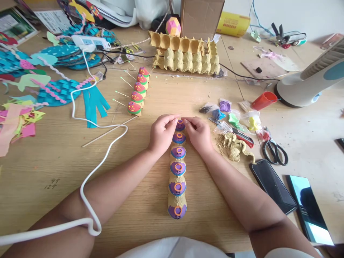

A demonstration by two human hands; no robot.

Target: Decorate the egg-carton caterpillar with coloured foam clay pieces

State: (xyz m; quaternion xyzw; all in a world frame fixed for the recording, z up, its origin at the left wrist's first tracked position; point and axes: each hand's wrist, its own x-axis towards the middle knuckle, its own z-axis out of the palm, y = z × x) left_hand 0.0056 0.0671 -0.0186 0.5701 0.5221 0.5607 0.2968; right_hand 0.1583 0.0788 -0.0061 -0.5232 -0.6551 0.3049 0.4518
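Observation:
A long strip of egg-carton cups [178, 168] lies lengthwise in front of me, its several domes covered in purple and blue clay with orange rings and small dark marks. At its far end, my left hand [164, 130] pinches from the left side of the last dome, thumb and forefinger together. Opposite it, my right hand [198, 133] pinches at the right side of the same dome. An orange ring shows between the fingertips, and both hands touch it or the dome's top. A shorter red and green caterpillar strip [139, 91] stands further back on the left.
Egg cartons [188, 59] sit at the back. On the right are bagged clay [225, 105], a cutter [243, 136], scissors [275, 150], a red cup [264, 100], two phones [274, 184] and a fan [301, 86]. A white cable [103, 157] crosses my left forearm.

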